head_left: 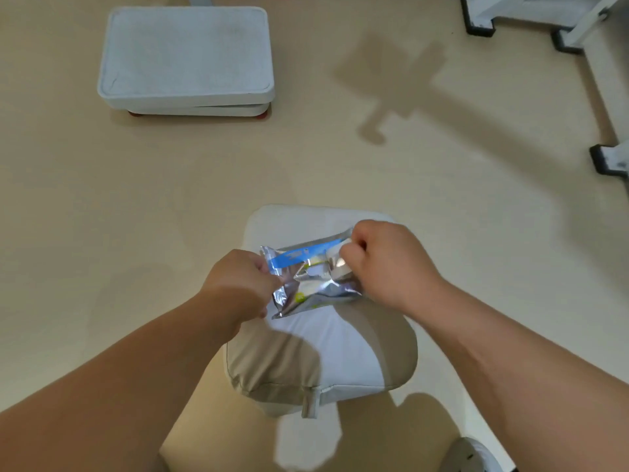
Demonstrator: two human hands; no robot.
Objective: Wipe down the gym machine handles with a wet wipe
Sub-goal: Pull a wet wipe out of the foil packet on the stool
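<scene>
A silver foil wet wipe pack with a blue stripe lies on a white padded seat in the lower middle of the head view. My left hand pinches the pack's left edge. My right hand is closed on the pack's right end, where a white flap or wipe shows between the fingers. No machine handles are in view.
A white padded step platform with red feet sits on the beige floor at the upper left. White machine frame legs with black feet stand along the right edge. A shoe shows at the bottom right.
</scene>
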